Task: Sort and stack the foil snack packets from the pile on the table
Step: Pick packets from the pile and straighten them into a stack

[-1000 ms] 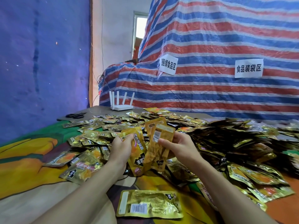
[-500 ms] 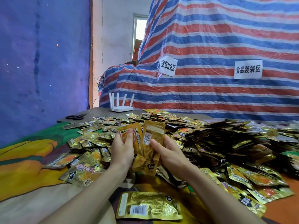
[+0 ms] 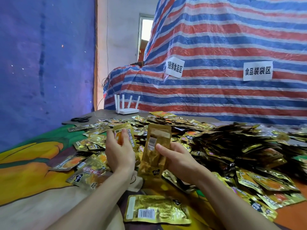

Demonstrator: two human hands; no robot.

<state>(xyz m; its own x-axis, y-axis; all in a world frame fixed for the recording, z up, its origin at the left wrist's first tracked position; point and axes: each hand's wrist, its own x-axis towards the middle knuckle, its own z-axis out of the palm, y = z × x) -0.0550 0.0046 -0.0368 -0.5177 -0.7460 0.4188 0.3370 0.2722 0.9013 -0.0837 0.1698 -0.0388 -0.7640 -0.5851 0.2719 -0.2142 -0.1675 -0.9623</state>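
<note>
A big pile of gold foil snack packets [image 3: 224,143] covers the middle and right of the table. My left hand [image 3: 120,151] grips a gold packet with an orange front [image 3: 126,131], held upright above the table. My right hand [image 3: 177,160] pinches a second gold packet [image 3: 153,151], back side with a barcode toward me, upright just right of the first. A narrow gap separates the two packets. One packet lies flat, barcode up, near the front edge [image 3: 157,209].
Loose packets [image 3: 86,173] lie left of my hands on the printed orange and green cloth [image 3: 25,171]. At the table's back left are black scissors [image 3: 81,119] and a white router [image 3: 127,105]. A striped tarp [image 3: 216,90] rises behind the table.
Both hands have lowered slightly and drawn apart. The two packets, overlapping a second ago, are now separate, one in each hand.
</note>
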